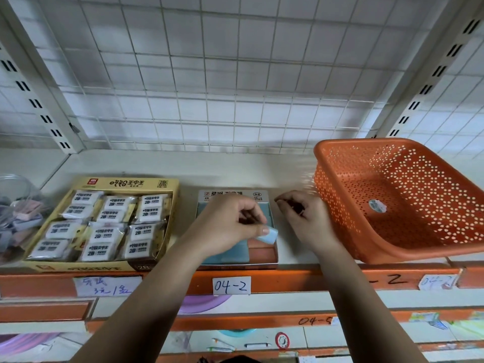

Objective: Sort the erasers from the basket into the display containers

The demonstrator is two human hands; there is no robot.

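My left hand (230,226) pinches a light blue eraser (269,235) over the small grey display box (237,260), which holds blue and red-brown erasers. My right hand (305,218) hovers just right of that box with fingers curled and nothing visible in them. The orange perforated basket (392,200) sits tilted on the shelf at the right; only a round sticker shows inside it. A yellow display box (104,224) at the left is filled with several wrapped white 2B erasers.
A clear jar (18,213) with mixed erasers stands at the far left. The shelf's orange front edge (230,284) carries paper labels, one reading 04-2. A white wire grid (235,74) backs the shelf. Lower shelves hold other goods.
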